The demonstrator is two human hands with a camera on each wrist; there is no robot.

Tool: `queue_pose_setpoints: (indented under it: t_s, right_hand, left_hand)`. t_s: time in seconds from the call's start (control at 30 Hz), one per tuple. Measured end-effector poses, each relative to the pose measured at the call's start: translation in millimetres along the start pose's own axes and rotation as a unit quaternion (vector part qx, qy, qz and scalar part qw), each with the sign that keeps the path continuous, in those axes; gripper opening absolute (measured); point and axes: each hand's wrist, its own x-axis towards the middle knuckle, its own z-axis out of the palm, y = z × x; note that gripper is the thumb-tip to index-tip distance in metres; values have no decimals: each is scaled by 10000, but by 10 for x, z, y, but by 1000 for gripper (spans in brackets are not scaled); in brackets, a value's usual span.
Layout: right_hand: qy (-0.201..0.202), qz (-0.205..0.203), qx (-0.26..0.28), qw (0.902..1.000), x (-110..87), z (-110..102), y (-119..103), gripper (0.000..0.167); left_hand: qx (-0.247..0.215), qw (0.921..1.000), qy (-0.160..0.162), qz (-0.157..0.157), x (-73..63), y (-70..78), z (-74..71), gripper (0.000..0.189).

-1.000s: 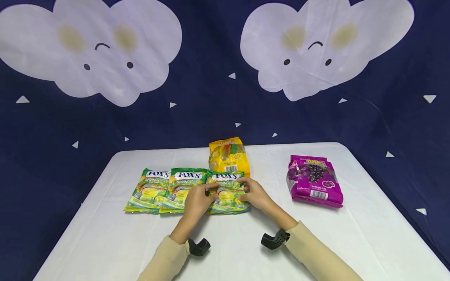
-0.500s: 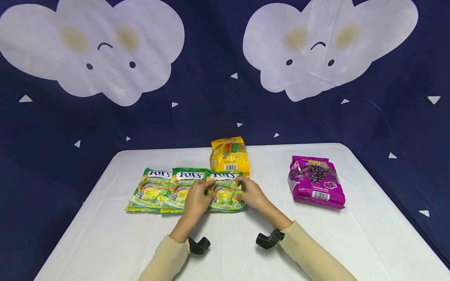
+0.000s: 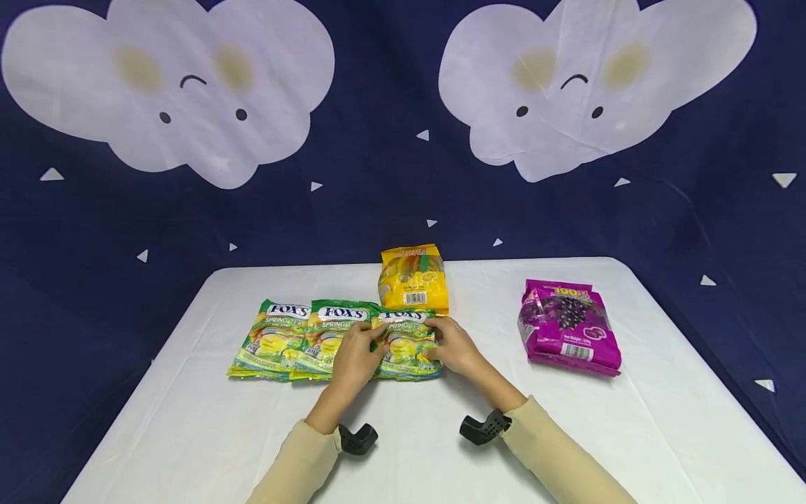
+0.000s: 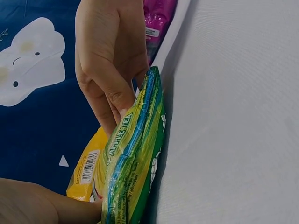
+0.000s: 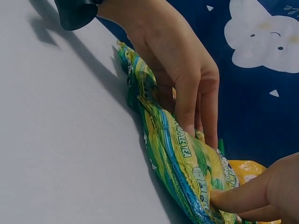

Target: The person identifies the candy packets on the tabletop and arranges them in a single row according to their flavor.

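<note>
Three green-and-yellow FOX'S Spring Tea candy bags lie in an overlapping row: a left bag (image 3: pixel 271 343), a middle bag (image 3: pixel 324 343) and a right bag (image 3: pixel 403 350). My left hand (image 3: pixel 354 358) rests fingertips and thumb on the right bag's left side, partly covering the middle bag. On the opposite side, my right hand (image 3: pixel 458 348) touches the right bag's edge with spread thumb and fingers. In the left wrist view, the right hand (image 4: pixel 105 51) reaches down onto a puffy bag (image 4: pixel 133 163). The right wrist view shows the left hand (image 5: pixel 175 60) with its fingertips on the bags.
Behind the right bag stands a yellow mango candy bag (image 3: pixel 413 280), its lower edge close to the row. A purple grape candy bag (image 3: pixel 569 327) sits farther right on the white table (image 3: pixel 415 455). A dark blue cloud-patterned cloth (image 3: pixel 378 224) hangs behind.
The right bag has shifted slightly left against the middle bag, and my right hand has moved left with it. My left hand stays nearly in place. The view has drifted slightly.
</note>
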Motion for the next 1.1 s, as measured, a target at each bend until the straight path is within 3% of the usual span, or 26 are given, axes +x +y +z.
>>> queue_pose_setpoints:
  t_s: [1.1]
  right_hand:
    - [-273,47,201,9994,42,-69,101,61]
  left_hand:
    - [-66,9999,-131,24,25,-14,-33,40]
